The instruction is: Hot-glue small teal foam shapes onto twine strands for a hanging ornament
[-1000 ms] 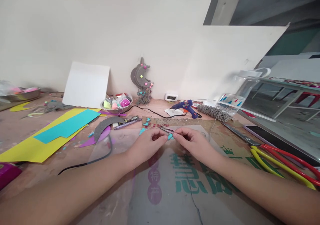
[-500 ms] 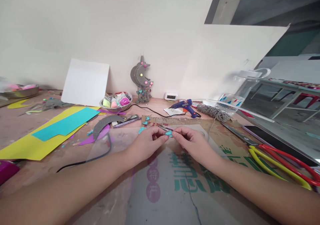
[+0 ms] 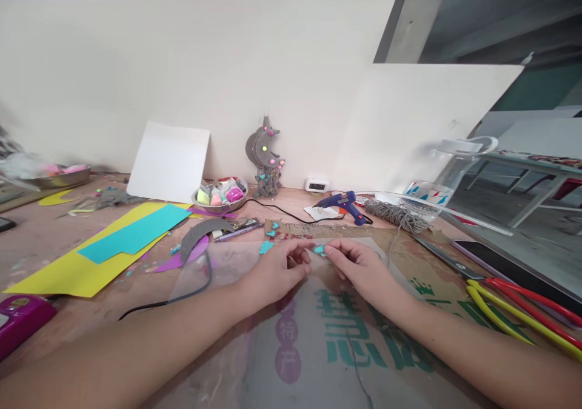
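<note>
A small turquoise cutout is pinched between the thumb and fingers of my right hand. Just left of it is my left hand, its fingers loosely curled, with a gap between thumb and forefinger and nothing visible in the grip. The left fingertips come close to the cutout; whether they touch it I cannot tell. Both hands are over a translucent sheet laid on printed cardboard. Other turquoise cutouts lie beyond my left hand.
A blue glue gun, coiled grey cord and a clear jug stand behind. Large scissors and a phone lie right. Yellow sheet, turquoise sheet and grey crescent are left. A moon ornament leans at the back.
My left thumb and forefinger have parted from the turquoise cutout, leaving it in my right hand. The head view has tilted up, so the scene sits lower and slightly further right.
</note>
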### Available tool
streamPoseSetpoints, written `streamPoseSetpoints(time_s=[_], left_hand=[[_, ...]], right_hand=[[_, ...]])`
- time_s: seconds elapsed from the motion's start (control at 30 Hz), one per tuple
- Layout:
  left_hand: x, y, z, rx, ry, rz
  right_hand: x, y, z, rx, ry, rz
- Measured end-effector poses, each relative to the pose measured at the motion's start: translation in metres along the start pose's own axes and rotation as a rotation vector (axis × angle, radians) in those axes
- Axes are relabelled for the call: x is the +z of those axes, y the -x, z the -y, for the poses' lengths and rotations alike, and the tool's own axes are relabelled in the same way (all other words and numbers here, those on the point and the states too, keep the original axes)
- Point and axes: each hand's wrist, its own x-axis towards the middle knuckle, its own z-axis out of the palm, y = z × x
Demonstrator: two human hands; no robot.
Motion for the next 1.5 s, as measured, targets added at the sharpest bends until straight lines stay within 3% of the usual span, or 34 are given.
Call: streamPoseSetpoints(time_s=[0.2, 0.33, 0.53, 0.7, 0.97, 1.17, 1.5], left_hand=[[-0.001, -0.002, 0.003, -0.123, 0.131, -0.119], [-0.002, -0.002, 0.002, -0.085, 0.115, -0.119], [-0.003, -0.003, 0.002, -0.063, 0.11, -0.138], [-0.004, -0.001, -0.004, -0.056, -0.069, -0.102], [-0.003, 0.0, -0.006, -0.104, -0.039, -0.126], [-0.003, 0.001, -0.004, 0.017, -0.082, -0.113], [-0.004, 0.001, -0.004, 0.025, -0.158, -0.019]], right_hand=[[-0.003, -0.001, 0.001, -0.004, -0.027, -0.065], [-0.004, 0.0, 0.0, -0.007, -0.018, -0.055], [-0.009, 0.004, -0.003, -0.14, 0.067, -0.18], [-0.005, 0.003, 0.0, -0.079, 0.064, -0.122], [0.002, 0.001, 0.0, -0.06, 0.026, -0.038], [0.003, 0.001, -0.001, -0.05, 0.033, 0.004], [0.003, -0.001, -0.011, -0.073, 0.103, 0.078]])
